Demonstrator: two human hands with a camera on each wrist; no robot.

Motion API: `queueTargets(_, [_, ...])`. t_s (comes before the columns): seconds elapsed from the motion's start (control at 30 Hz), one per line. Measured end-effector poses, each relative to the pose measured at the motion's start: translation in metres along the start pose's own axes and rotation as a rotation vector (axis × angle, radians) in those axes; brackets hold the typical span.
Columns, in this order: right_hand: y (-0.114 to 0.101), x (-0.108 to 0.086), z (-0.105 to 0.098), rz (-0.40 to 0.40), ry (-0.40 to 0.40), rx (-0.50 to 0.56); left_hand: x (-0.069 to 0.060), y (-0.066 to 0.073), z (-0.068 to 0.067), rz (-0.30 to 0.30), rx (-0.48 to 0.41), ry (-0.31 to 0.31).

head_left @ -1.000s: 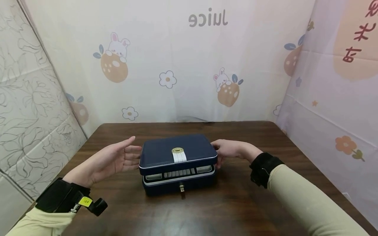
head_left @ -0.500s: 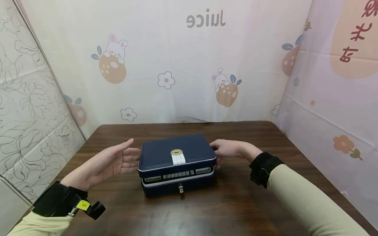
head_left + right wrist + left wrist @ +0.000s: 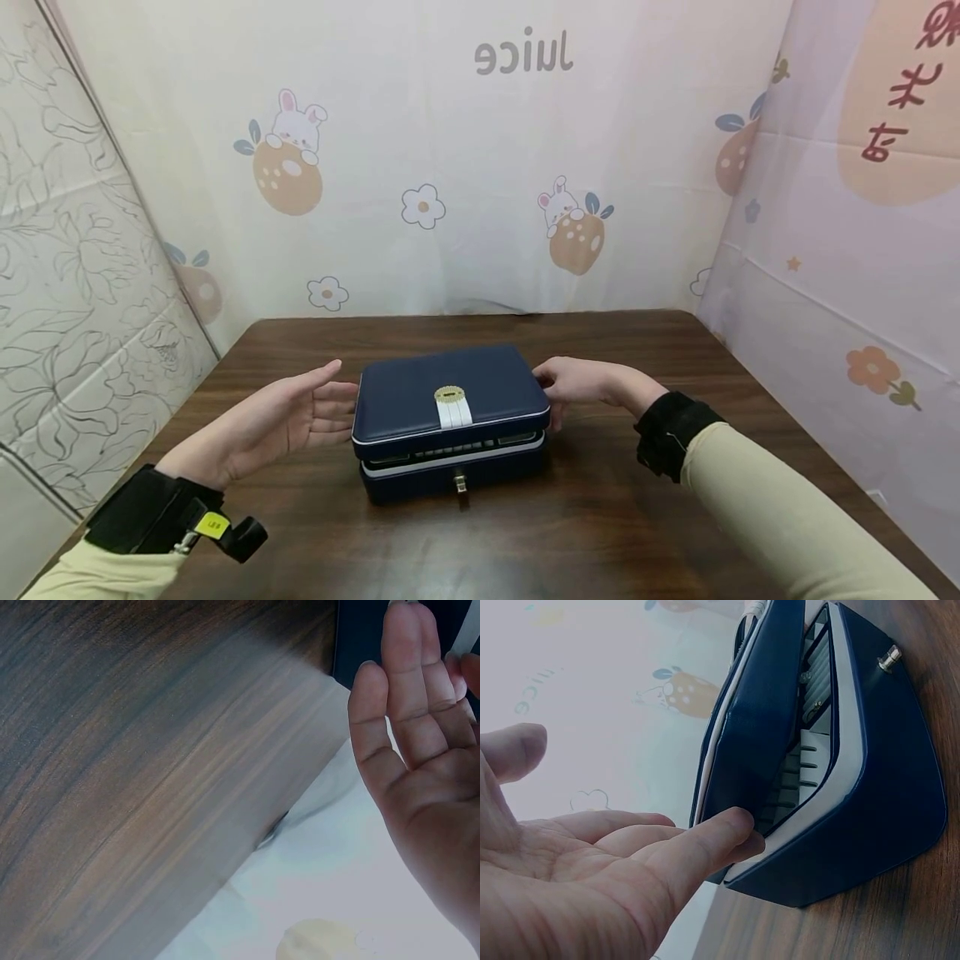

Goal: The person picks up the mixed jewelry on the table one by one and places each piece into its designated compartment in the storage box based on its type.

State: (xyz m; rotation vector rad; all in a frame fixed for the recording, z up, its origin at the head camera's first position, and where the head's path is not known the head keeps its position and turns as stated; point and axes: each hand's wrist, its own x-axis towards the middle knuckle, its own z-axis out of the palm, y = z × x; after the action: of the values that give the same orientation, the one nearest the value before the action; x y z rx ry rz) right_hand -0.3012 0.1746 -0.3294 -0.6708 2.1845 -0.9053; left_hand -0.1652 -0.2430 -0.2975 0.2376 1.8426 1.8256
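Note:
A navy jewelry box [image 3: 457, 479] stands on the table, its lid [image 3: 442, 383] tilted a little above the base. The lid has a white strap with a gold oval badge. Through the narrow gap the left wrist view shows pale ring slots [image 3: 810, 761] and small items too indistinct to name. My left hand [image 3: 281, 425] is at the box's left side, its fingers straight and fingertips by the lid's edge and rim. My right hand [image 3: 588, 379] pinches the lid's right edge between thumb and index finger; its other fingers reach along the side, partly hidden.
The brown wooden table [image 3: 600, 517] extends around the box. A brass clasp [image 3: 461, 483] sticks out from the base's front. Printed cloth [image 3: 450, 108] hangs behind the table, with further cloth panels at left and right.
The lid has come down, narrowing the gap over the base and hiding most of the ring slots in the head view. Both hands stay beside the box in nearly the same pose.

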Motion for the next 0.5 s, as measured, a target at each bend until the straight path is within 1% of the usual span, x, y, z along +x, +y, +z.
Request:
queueTargets(0.13, [-0.0018, -0.0004, 0.0014, 0.003, -0.004, -0.016, 0.0008, -0.0015, 0.0000, -0.006, -0.014, -0.008])
queueTargets(0.3, [-0.0019, 0.0003, 0.0021, 0.003, -0.026, -0.031, 0.0016, -0.0032, -0.0008, 0.002, 0.001, -0.037])
queueTargets(0.4, [-0.0006, 0.0010, 0.0023, 0.006, -0.030, -0.032, 0.0027, -0.0041, -0.0005, -0.008, 0.001, -0.037])
queueTargets(0.5, [0.0008, 0.0012, 0.0024, 0.013, -0.032, -0.041, 0.0043, -0.0055, 0.0008, -0.023, -0.019, -0.038])
